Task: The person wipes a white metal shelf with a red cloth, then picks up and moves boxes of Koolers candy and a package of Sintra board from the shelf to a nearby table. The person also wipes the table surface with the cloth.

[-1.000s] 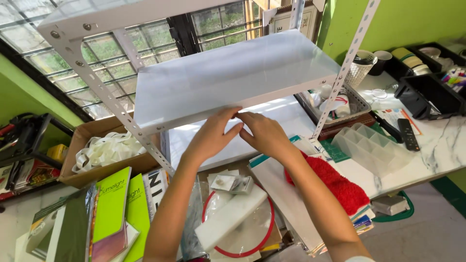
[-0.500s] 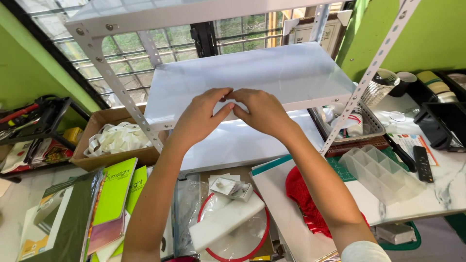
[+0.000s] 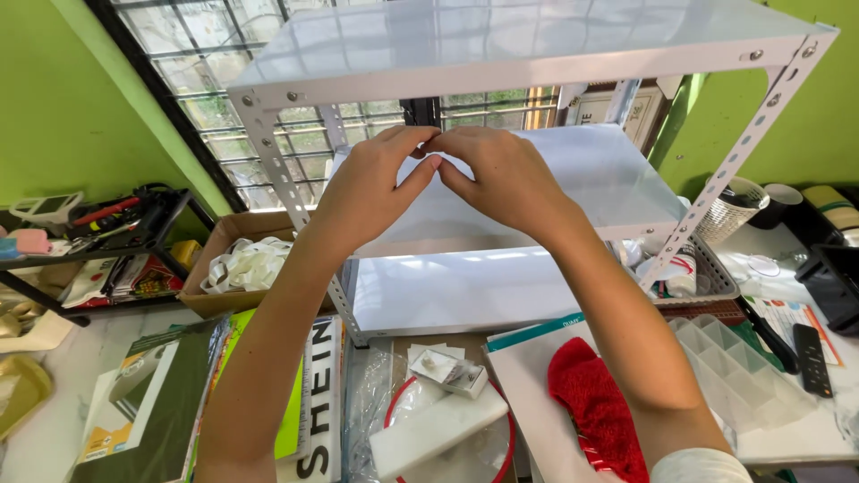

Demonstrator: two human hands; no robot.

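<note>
I have both hands up in front of the white metal shelving rack point(image 3: 537, 54), just under its top shelf and above the middle shelf point(image 3: 573, 179). My left hand point(image 3: 371, 183) and right hand point(image 3: 497, 174) meet at the fingertips, both curled nearly closed and pinching at something very small between them; I cannot tell what it is, perhaps a fastener for the rack. I judge this to be the fiddly fitting step near the front edge of the top shelf. The next move calls for a steady pinch and a careful line-up with a hole in the perforated upright point(image 3: 286, 197) to the left of my hands. Below the rack, on the cluttered desk point(image 3: 54, 420), lie a red cloth point(image 3: 595, 402) and a small white box point(image 3: 452, 371).
</note>
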